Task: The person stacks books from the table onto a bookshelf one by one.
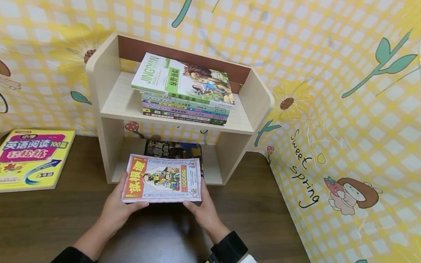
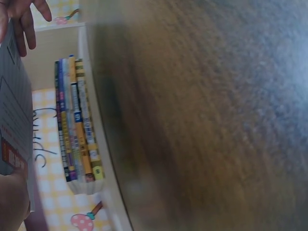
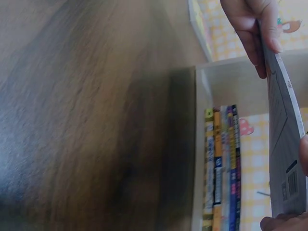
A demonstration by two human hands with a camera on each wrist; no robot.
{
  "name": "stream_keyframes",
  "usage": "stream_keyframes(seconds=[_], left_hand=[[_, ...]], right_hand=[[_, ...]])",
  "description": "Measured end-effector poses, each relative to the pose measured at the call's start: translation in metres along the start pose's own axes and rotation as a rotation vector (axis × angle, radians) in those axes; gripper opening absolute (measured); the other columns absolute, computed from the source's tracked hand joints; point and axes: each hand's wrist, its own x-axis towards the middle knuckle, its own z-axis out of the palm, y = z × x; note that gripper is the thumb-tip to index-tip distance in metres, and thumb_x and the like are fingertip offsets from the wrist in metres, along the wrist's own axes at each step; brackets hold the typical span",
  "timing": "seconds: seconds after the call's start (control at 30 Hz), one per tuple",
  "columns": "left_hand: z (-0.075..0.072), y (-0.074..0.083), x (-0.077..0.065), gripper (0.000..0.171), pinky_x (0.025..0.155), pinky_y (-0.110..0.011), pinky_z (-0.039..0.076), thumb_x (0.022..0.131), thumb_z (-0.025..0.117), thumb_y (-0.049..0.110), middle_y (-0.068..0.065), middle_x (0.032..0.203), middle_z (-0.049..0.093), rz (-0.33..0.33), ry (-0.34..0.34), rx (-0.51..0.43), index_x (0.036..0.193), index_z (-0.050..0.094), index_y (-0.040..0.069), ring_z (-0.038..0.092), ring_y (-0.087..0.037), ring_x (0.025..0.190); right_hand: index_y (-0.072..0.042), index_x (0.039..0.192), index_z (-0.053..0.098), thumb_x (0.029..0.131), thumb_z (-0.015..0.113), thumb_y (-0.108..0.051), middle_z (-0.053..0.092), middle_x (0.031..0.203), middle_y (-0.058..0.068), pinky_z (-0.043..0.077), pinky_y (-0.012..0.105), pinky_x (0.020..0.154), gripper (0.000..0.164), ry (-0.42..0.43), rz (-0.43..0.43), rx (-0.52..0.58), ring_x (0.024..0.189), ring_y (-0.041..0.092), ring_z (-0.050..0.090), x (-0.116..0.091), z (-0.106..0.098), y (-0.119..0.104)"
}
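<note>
Between both hands, a pale-blue book (image 1: 164,181) with an orange title panel and cartoon children is held cover up, in front of the lower shelf. My left hand (image 1: 117,204) grips its left edge, thumb over the near corner. At the opposite edge, my right hand (image 1: 205,213) holds it the same way. Fingers beneath the book are hidden in the head view. Just behind it, a dark-covered book (image 1: 173,149) lies on the lower shelf; both wrist views show a stack of books (image 2: 77,120) there, below the held book.
The small wooden bookshelf (image 1: 102,149) stands against a yellow checked cloth. Its upper shelf carries a stack of books topped by a green-and-white one (image 1: 184,79) with a lion. A yellow workbook (image 1: 28,158) lies on the dark table (image 1: 20,224) to the left.
</note>
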Motion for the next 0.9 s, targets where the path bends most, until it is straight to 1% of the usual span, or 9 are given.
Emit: stream_keyframes(seconds=[0.07, 0.17, 0.3, 0.37, 0.47, 0.53, 0.63, 0.77, 0.9], left_hand=[[0.002, -0.003, 0.003, 0.112, 0.084, -0.003, 0.034, 0.078, 0.082, 0.013, -0.024, 0.147, 0.04, -0.003, -0.003, 0.018, 0.156, 0.001, 0.009, 0.051, -0.003, 0.11], [0.005, -0.009, 0.007, 0.11, 0.085, -0.006, 0.037, 0.078, 0.082, 0.013, -0.024, 0.144, 0.044, 0.026, -0.009, 0.01, 0.156, 0.005, 0.011, 0.054, -0.011, 0.112], [0.009, -0.017, 0.01, 0.107, 0.089, -0.012, 0.037, 0.079, 0.08, 0.015, -0.024, 0.146, 0.038, 0.054, -0.034, 0.005, 0.156, 0.006, 0.01, 0.05, -0.029, 0.122], [0.011, -0.021, 0.011, 0.108, 0.092, -0.017, 0.037, 0.08, 0.08, 0.015, -0.025, 0.148, 0.032, 0.056, -0.05, 0.007, 0.156, 0.004, 0.009, 0.046, -0.036, 0.125], [0.014, -0.028, 0.015, 0.108, 0.098, -0.031, 0.039, 0.08, 0.079, 0.015, -0.026, 0.149, 0.029, 0.061, -0.071, 0.021, 0.155, 0.002, 0.008, 0.044, -0.039, 0.127], [0.017, -0.034, 0.018, 0.108, 0.101, -0.043, 0.038, 0.081, 0.079, 0.015, -0.027, 0.15, 0.025, 0.082, -0.086, 0.036, 0.155, 0.001, 0.007, 0.041, -0.041, 0.128], [0.02, -0.039, 0.026, 0.106, 0.102, -0.056, 0.034, 0.081, 0.079, 0.017, -0.028, 0.152, 0.019, 0.126, -0.101, 0.075, 0.155, 0.003, 0.005, 0.035, -0.044, 0.131], [0.022, -0.042, 0.037, 0.104, 0.103, -0.061, 0.031, 0.08, 0.08, 0.018, -0.028, 0.154, 0.013, 0.161, -0.103, 0.13, 0.154, 0.008, 0.001, 0.026, -0.046, 0.134], [0.022, -0.04, 0.049, 0.102, 0.109, -0.065, 0.016, 0.081, 0.079, 0.023, -0.03, 0.156, 0.006, 0.127, -0.106, 0.237, 0.153, 0.01, -0.001, 0.008, -0.05, 0.14]], right_hand=[[-0.005, 0.155, 0.005, 0.09, 0.063, -0.001, 0.018, 0.159, 0.015, 0.014, 0.052, 0.116, 0.087, -0.003, 0.006, 0.0, 0.142, 0.033, 0.024, 0.002, -0.001, 0.004], [-0.005, 0.155, 0.006, 0.091, 0.061, 0.0, 0.02, 0.159, 0.015, 0.016, 0.051, 0.116, 0.085, -0.018, 0.005, 0.005, 0.142, 0.032, 0.026, 0.005, -0.002, 0.01], [-0.008, 0.155, 0.008, 0.092, 0.061, -0.001, 0.026, 0.157, 0.013, 0.021, 0.05, 0.114, 0.082, -0.028, 0.008, 0.002, 0.14, 0.031, 0.031, 0.007, -0.003, 0.018], [-0.009, 0.156, 0.01, 0.092, 0.061, -0.001, 0.028, 0.156, 0.012, 0.022, 0.049, 0.113, 0.082, -0.024, 0.015, -0.003, 0.139, 0.03, 0.033, 0.007, -0.003, 0.023], [-0.011, 0.156, 0.01, 0.092, 0.062, -0.002, 0.028, 0.156, 0.012, 0.023, 0.051, 0.112, 0.083, -0.009, 0.031, -0.013, 0.139, 0.031, 0.033, 0.007, -0.004, 0.03], [-0.01, 0.156, 0.01, 0.091, 0.062, 0.0, 0.026, 0.157, 0.013, 0.021, 0.052, 0.113, 0.083, 0.011, 0.037, -0.019, 0.14, 0.032, 0.029, 0.007, -0.004, 0.033], [-0.006, 0.155, 0.009, 0.092, 0.062, 0.0, 0.022, 0.158, 0.016, 0.016, 0.054, 0.115, 0.083, 0.048, 0.053, -0.042, 0.143, 0.035, 0.022, 0.008, -0.005, 0.037], [0.001, 0.154, 0.008, 0.092, 0.062, -0.002, 0.015, 0.158, 0.022, 0.009, 0.056, 0.116, 0.082, 0.099, 0.071, -0.106, 0.145, 0.038, 0.01, 0.014, -0.005, 0.041], [0.003, 0.153, 0.007, 0.093, 0.062, -0.005, 0.008, 0.158, 0.025, 0.008, 0.056, 0.116, 0.082, 0.126, 0.078, -0.181, 0.146, 0.04, 0.004, 0.025, -0.007, 0.044]])
